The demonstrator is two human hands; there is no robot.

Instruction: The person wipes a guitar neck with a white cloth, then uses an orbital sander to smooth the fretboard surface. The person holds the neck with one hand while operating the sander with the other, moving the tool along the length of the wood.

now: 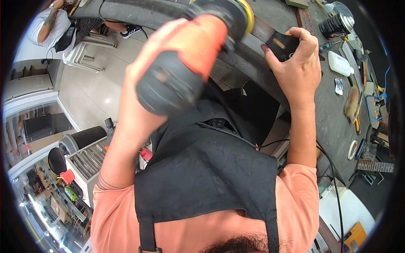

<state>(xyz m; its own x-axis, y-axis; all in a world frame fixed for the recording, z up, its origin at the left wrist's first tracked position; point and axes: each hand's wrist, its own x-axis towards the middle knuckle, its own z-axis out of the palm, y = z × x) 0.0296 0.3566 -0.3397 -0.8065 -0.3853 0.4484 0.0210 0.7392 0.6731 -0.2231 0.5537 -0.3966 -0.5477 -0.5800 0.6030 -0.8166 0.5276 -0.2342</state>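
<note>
The left hand [145, 55] clamps round an orange-and-black sander [192, 52] at the upper centre while the right hand [300, 63] grips the dark workpiece [282, 45] in a wide pinch on the table [335, 124], upper right; sanding seems in hand, next calling for a level disc [249, 17].

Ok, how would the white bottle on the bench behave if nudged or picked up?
The white bottle will probably roll if nudged, since it lies on its side and looks rounded. Its smooth, plastic-looking surface suggests it may be slippery. Its weight is uncertain: the opaque wall hides any contents.
</note>
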